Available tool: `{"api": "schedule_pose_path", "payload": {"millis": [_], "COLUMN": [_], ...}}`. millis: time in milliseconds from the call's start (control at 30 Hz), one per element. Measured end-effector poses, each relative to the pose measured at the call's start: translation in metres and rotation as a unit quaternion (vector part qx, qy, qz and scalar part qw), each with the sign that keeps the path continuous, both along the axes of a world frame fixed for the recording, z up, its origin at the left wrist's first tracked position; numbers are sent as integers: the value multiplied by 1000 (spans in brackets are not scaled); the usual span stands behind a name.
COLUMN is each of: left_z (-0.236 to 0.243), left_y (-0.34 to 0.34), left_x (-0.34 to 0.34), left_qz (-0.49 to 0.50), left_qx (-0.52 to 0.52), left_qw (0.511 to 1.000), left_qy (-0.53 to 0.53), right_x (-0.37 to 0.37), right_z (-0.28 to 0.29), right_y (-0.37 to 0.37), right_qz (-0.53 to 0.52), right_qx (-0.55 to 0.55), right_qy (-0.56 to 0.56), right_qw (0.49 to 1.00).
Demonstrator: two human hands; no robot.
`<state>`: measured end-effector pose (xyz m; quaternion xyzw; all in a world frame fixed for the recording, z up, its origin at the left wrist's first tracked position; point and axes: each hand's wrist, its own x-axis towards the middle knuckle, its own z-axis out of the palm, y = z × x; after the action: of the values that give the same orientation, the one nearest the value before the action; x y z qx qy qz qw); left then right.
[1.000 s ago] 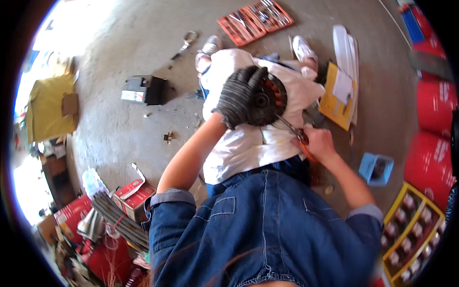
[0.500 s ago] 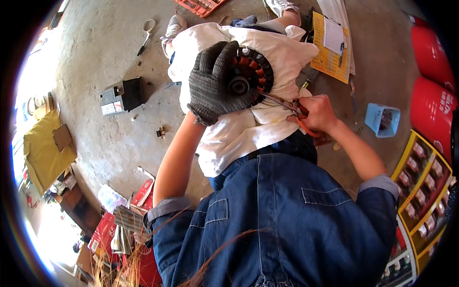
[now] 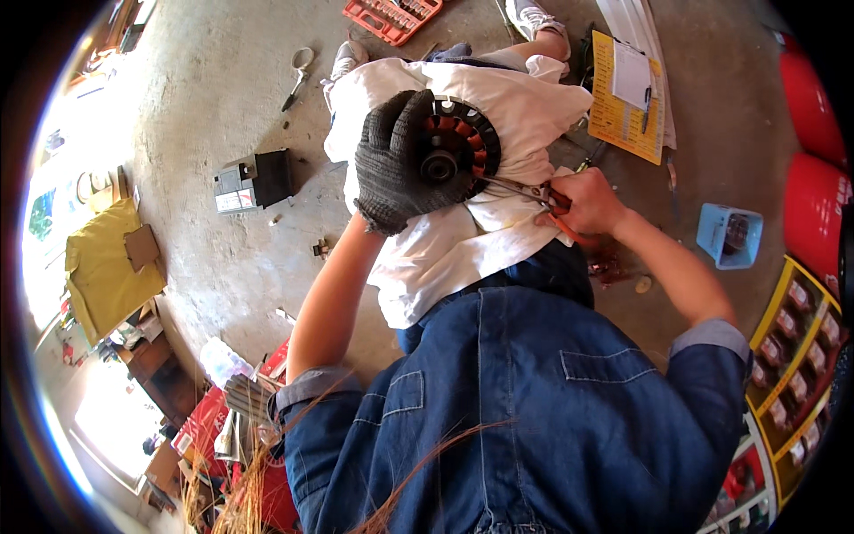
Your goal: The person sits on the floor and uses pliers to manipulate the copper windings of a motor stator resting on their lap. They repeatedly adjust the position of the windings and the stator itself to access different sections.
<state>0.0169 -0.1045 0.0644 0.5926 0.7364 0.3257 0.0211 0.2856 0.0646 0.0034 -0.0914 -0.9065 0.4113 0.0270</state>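
A round black part with copper coils (image 3: 476, 151) and a centre hub rests over my lap on a white cloth (image 3: 525, 125). My left hand (image 3: 391, 165), in a dark knit glove, is closed on its left side. My bare right hand (image 3: 578, 200) grips orange-handled pliers (image 3: 560, 227), whose long jaws reach left to the part's lower-right coils. Whether the tips touch the coils I cannot tell. Just right of the cloth, by my right hand, lies a slim tool (image 3: 584, 164), partly hidden.
A toolbox (image 3: 391, 18), scissors (image 3: 298, 76) and black battery (image 3: 253, 182) lie on the concrete floor (image 3: 196, 107). Right are a clipboard (image 3: 627, 84) on a yellow sheet, blue container (image 3: 729, 236), red drums (image 3: 814, 214) and yellow parts rack (image 3: 792, 374). Boxes (image 3: 196, 427) crowd the lower left.
Since a second ago my hands and the round part appear higher and further left in the picture, with the view shifted. Both hands keep their hold; over the last half second they barely differ.
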Motion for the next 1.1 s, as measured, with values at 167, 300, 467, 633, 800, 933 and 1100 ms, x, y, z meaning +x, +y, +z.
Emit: {"api": "schedule_pose_path", "payload": {"millis": [167, 300, 467, 633, 800, 933, 1100], "left_z": [-6, -14, -14, -12, -16, -20, -22], "left_y": [-2, -6, -6, -4, -4, -4, 3], "left_x": [-4, -5, 0, 4, 9, 4, 6], "left_qz": [-7, -25, -6, 19, 34, 40, 23], "left_qx": [-27, -19, -20, -31, 7, 43, 69], "left_qw": [1000, 998, 996, 998, 998, 998, 995], "left_qy": [-11, -55, -89, -59, -58, -34, -68], "right_x": [6, 8, -2, -23, -56, -93, -76], "right_z": [20, 57, 99, 134, 174, 192, 187], "right_y": [-13, -29, -36, -38, -29, -11, -25], "right_qz": [-52, -97, -103, -86, -31, 59, 24], "right_qx": [31, 48, 80, 93, 121, 105, 185], "right_qy": [-48, -127, -211, -352, -445, -512, -523], "right_qw": [997, 986, 969, 927, 887, 850, 832]}}
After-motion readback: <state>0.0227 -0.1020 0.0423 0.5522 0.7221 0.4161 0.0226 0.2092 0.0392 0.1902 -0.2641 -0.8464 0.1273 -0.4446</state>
